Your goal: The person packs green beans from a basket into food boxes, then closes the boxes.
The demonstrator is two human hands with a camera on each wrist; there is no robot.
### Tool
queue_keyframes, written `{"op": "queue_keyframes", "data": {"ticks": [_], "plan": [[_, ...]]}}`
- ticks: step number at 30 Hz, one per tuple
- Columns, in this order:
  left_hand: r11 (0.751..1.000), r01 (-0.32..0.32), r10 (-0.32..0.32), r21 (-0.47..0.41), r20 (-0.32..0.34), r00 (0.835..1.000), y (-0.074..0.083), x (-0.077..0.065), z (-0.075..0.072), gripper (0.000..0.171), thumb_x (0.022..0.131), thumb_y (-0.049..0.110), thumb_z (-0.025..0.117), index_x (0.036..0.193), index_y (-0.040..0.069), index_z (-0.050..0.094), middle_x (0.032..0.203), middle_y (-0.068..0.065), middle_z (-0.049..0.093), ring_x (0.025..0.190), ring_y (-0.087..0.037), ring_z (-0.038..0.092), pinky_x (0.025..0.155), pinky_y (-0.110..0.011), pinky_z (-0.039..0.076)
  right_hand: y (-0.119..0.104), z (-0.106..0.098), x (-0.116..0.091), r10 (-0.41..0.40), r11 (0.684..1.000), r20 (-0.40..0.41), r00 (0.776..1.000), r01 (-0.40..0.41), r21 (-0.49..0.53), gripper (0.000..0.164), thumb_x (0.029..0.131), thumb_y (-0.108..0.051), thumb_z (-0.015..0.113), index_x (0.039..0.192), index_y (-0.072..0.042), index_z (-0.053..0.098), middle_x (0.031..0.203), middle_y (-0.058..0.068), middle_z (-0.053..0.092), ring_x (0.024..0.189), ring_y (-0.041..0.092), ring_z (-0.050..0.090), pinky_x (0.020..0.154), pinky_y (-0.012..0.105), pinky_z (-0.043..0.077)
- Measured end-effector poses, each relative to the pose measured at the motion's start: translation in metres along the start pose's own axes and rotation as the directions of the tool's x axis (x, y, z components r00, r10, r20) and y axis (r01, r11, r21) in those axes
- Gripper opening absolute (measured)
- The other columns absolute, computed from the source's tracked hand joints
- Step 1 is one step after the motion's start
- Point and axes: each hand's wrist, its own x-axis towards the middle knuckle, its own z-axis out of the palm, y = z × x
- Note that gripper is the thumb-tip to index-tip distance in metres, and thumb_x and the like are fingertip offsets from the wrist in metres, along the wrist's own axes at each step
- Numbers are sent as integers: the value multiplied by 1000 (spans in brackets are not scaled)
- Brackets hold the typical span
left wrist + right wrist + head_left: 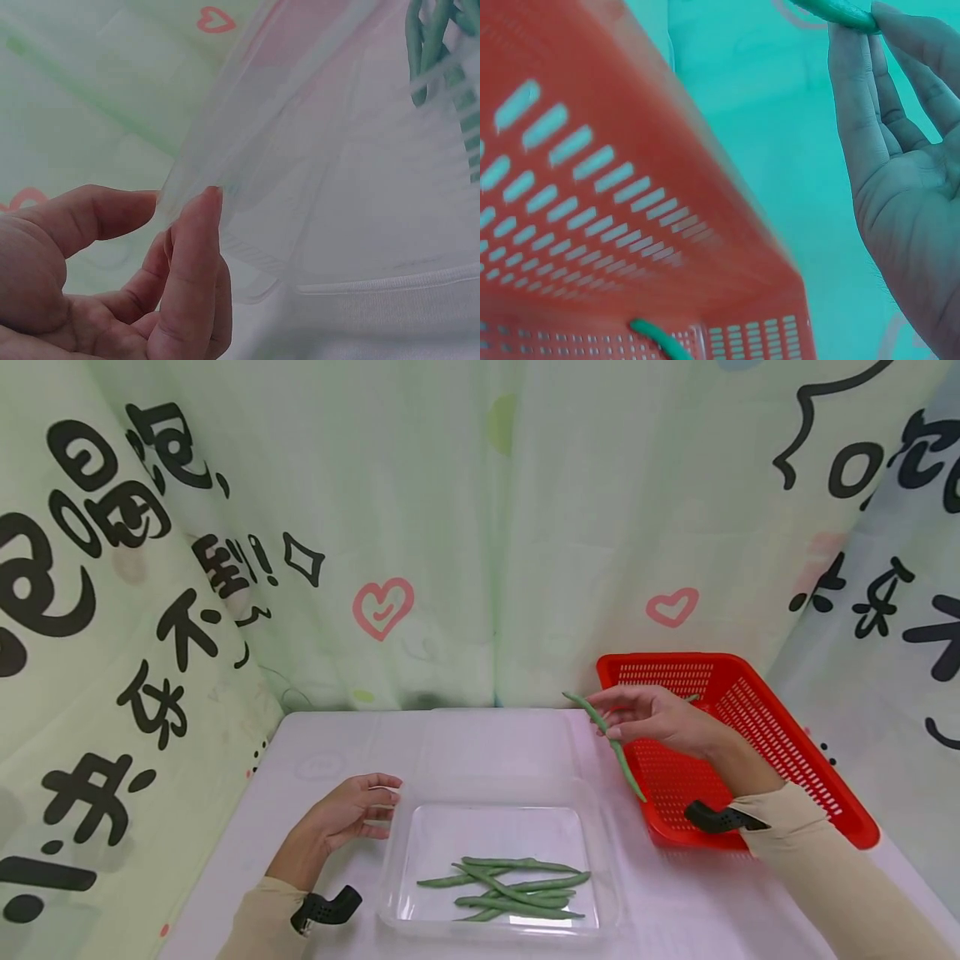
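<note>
A green bean (pixel 628 770) slants down over the near-left rim of a red plastic basket (pixel 798 760), pinched between the thumb and fingers of my right hand (pixel 660 718). In the right wrist view, the end of this bean (pixel 840 13) shows at the fingertips. Several green beans (pixel 517 897) lie criss-crossed in a clear plastic container (pixel 435 835). At that container's far-left corner is my left hand (pixel 360 810), fingers loosely extended. Up close, its thumb and fingertips meet the clear rim (pixel 187 176) without visibly clamping it.
Inside the basket lies another green bean (pixel 660 339), mostly hidden by my right hand in the head view. The containers stand on a pale cloth-covered table (pixel 337 743). Printed curtains (pixel 480 527) enclose the back and sides. Each wrist carries a black device (pixel 330 907).
</note>
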Motion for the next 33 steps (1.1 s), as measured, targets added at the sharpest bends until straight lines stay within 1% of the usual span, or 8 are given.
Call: {"op": "queue_keyframes", "data": {"ticks": [3, 8, 13, 16, 22, 25, 29, 33], "plan": [[1000, -4, 4, 1, 5, 1000, 0, -1, 0, 41, 99, 12, 62, 135, -5, 51, 109, -12, 62, 93, -24, 61, 72, -36, 60, 0, 6, 4, -10, 1000, 13, 1000, 10, -12, 43, 95, 4, 63, 137, 0, 57, 111, 15, 67, 99, 23, 68, 82, 36, 60], [1000, 1, -1, 7, 0, 1000, -1, 0, 0, 40, 100, 12, 61, 135, -5, 52, 110, -13, 62, 92, -24, 61, 72, -35, 60, 0, 16, 10, -21, 1000, 41, 999, 21, 0, 42, 95, 5, 62, 137, 0, 58, 112, 11, 68, 97, 22, 69, 81, 37, 60], [1000, 6, -6, 8, 0, 1000, -3, 3, -1, 40, 100, 12, 61, 134, -5, 52, 109, -13, 62, 92, -23, 61, 72, -35, 60, -5, 26, 14, -24, 1000, 72, 997, 23, 10, 43, 95, 4, 62, 138, 0, 58, 116, 10, 68, 98, 23, 70, 83, 38, 59], [1000, 6, -6, 2, 1, 1000, -3, 3, -1, 40, 99, 12, 61, 135, -5, 51, 109, -12, 62, 92, -23, 61, 72, -35, 60, -8, 32, 17, -23, 1000, 92, 995, 21, 15, 42, 95, 4, 62, 137, -3, 59, 117, 9, 68, 99, 23, 70, 84, 39, 59], [1000, 0, 0, -9, 11, 1000, -2, 2, -1, 41, 100, 12, 61, 135, -5, 50, 107, -12, 62, 91, -23, 60, 72, -35, 60, -11, 41, 22, -27, 999, 135, 991, 22, 41, 43, 94, 6, 63, 136, -3, 60, 112, 11, 70, 99, 24, 70, 85, 40, 59], [1000, -6, 7, -21, 30, 1000, -1, 1, -2, 42, 99, 12, 63, 135, -5, 50, 106, -10, 62, 91, -22, 61, 71, -34, 59, -11, 47, 23, -15, 999, 149, 989, 10, 32, 43, 94, 4, 65, 136, -3, 60, 112, 12, 70, 99, 26, 70, 84, 40, 59], [1000, -16, 17, -27, 49, 999, -1, 1, -3, 46, 97, 14, 66, 135, -6, 50, 105, -9, 62, 91, -21, 61, 70, -33, 59, -11, 54, 26, -16, 1000, 169, 986, 16, -1, 43, 93, 2, 68, 135, -3, 61, 115, 12, 68, 99, 29, 69, 84, 39, 59], [1000, -7, 8, -29, 37, 999, -1, 1, -3, 46, 97, 14, 67, 134, -6, 51, 105, -9, 63, 91, -21, 61, 70, -33, 59, -9, 61, 29, -35, 999, 187, 982, 40, -24, 43, 93, 2, 68, 136, -4, 61, 118, 14, 66, 99, 31, 69, 84, 40, 58]]}}
